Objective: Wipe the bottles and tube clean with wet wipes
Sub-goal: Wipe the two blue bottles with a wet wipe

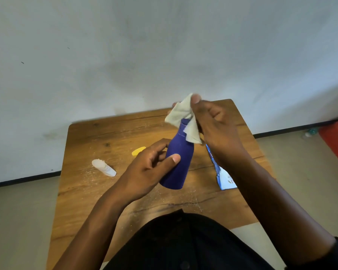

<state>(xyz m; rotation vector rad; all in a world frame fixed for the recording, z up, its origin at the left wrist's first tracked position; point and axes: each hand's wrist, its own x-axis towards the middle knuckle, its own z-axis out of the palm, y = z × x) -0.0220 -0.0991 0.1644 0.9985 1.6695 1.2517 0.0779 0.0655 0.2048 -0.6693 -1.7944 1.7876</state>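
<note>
Blue bottle (177, 162) held tilted above the counter (90, 184), clamped round its lower body by the left hand (150, 168). Right hand (213, 121) pinching a wet wipe (180, 114) over the cap end. Best to twist the bottle against the wipe, working downward. White tube (103, 167) well left, wipes packet (221, 172) just right; free room above, counter edges distant.

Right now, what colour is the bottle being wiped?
Dark blue bottle, seen clearly in the head view, held in the left hand.
</note>
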